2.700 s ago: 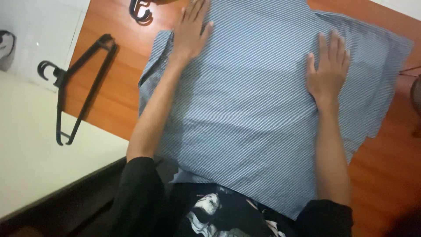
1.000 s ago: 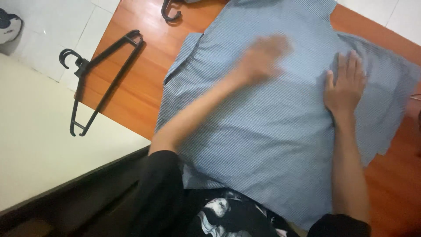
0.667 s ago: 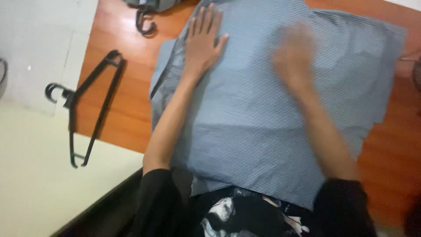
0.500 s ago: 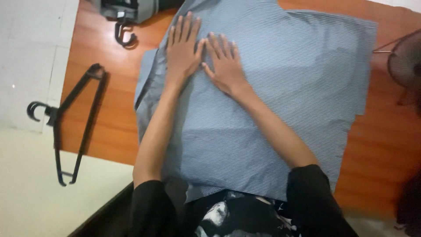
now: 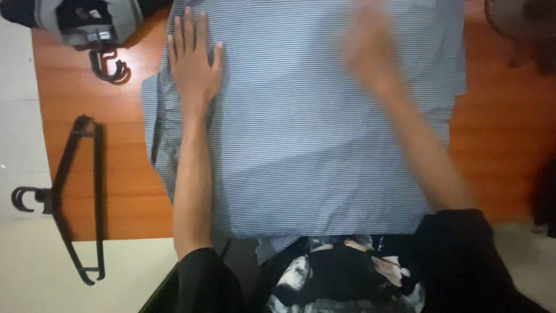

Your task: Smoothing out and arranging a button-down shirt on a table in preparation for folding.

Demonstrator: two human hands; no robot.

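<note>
One striped shirt (image 5: 313, 133) lies spread across the table (image 5: 81, 98), covering its middle. Two hands rest on it: the left hand (image 5: 193, 64) flat near the shirt's far left corner, the right hand (image 5: 370, 55) blurred toward its far right. Two black hangers show: one hanger (image 5: 75, 191) over the table's left edge, one hook (image 5: 107, 66) at the far left corner.

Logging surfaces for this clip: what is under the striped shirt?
The blue striped shirt lies spread on an orange-brown wooden table, bare around its edges. The left hand presses flat on top; the right hand is blurred. Whatever lies beneath the cloth is covered.
</note>
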